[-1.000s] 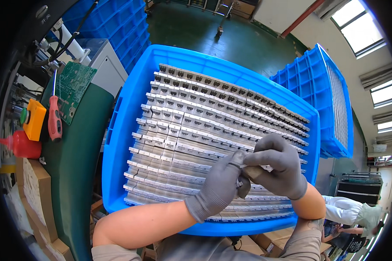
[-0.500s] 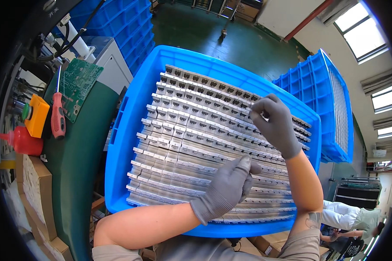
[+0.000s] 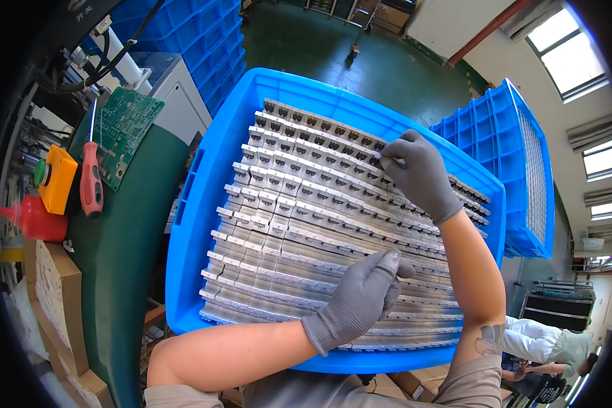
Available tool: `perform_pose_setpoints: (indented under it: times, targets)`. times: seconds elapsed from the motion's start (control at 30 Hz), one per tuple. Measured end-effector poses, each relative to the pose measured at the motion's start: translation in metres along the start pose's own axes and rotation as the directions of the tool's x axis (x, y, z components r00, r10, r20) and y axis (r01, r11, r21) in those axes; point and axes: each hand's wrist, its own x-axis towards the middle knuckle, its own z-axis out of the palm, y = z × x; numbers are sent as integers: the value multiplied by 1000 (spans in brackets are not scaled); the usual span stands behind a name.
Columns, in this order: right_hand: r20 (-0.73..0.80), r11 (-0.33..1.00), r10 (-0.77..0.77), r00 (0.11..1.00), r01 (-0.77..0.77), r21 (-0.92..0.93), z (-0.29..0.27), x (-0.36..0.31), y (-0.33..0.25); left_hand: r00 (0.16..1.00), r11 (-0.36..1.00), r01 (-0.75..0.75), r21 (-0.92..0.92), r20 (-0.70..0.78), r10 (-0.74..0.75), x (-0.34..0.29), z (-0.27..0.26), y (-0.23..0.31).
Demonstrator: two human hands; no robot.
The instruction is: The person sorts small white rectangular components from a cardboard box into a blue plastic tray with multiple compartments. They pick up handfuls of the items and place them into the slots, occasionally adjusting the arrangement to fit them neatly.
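A large blue plastic crate (image 3: 214, 146) sits in front of me, holding rows of silvery metal pieces (image 3: 251, 258) packed side by side. On the far rows, small black clip-like parts (image 3: 296, 129) sit along the pieces. My right hand (image 3: 418, 173), in a grey glove, is over the far right rows with thumb and fingers pinched; whatever is between them is too small to make out. My left hand (image 3: 360, 292), gloved alike, hovers above the nearer middle rows. Its fingers are curled and thumb pressed against them, hiding any contents.
At left, a green-topped bench (image 3: 126, 272) bears a red-handled screwdriver (image 3: 91, 183), a green circuit board (image 3: 130, 129), a yellow button box (image 3: 59, 180) and a red bottle (image 3: 37, 219). More blue crates (image 3: 486, 146) stand at right and far left. Another person (image 3: 551, 343) is at lower right.
My right hand has shifted slightly left and away from me along the far rows, still pinched. My left hand stays nearly in place, and the view has shifted a little.
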Motion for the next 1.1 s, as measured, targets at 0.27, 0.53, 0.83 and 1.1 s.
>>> perform_pose_setpoints:
  times: [0.27,0.53,0.83,1.1]
  targets:
    - [-20,996,-31,999,29,-83,-3,-8,-7,1000,1000,3,-1,-8,-3,2,-3,-4]
    - [99,939,-90,991,52,340,-56,-44,-58,998,995,-51,-87,-38,47,0,-3,5]
    - [420,933,-342,840,253,254,-74,-85,-87,998,998,-16,54,-64,19,0,-4,5]
    - [545,887,-462,700,365,283,-71,-76,-78,996,991,87,106,-3,-87,0,-8,4]
